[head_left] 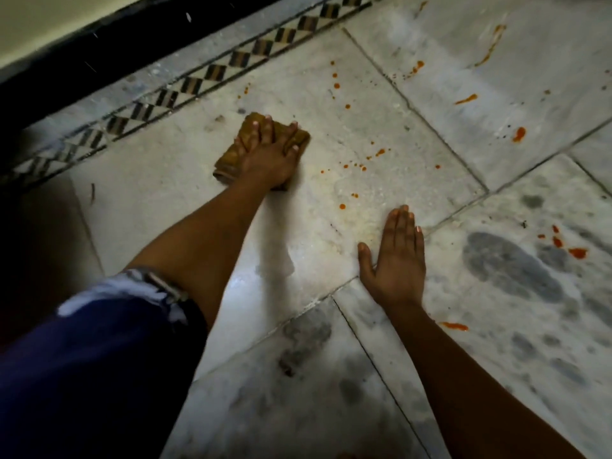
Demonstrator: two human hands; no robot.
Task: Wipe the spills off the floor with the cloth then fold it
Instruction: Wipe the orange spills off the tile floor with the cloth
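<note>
A brown-yellow cloth (229, 160), bunched into a thick pad, lies on the pale marble floor (331, 134) near the patterned border. My left hand (268, 154) presses down on top of it with fingers spread over the fabric. My right hand (395, 256) rests flat on the floor, palm down, fingers together, holding nothing. Orange-red spill drops (362, 162) dot the tile to the right of the cloth. Bigger splashes (519, 134) lie on the tiles further right, with more spots (578, 252) right of my right hand.
A black-and-tan checkered border strip (198, 84) runs diagonally along a dark skirting and wall (66, 34) at upper left. My knee in blue fabric (99, 359) fills the lower left. Dark grey marks (510, 266) stain the nearer tiles.
</note>
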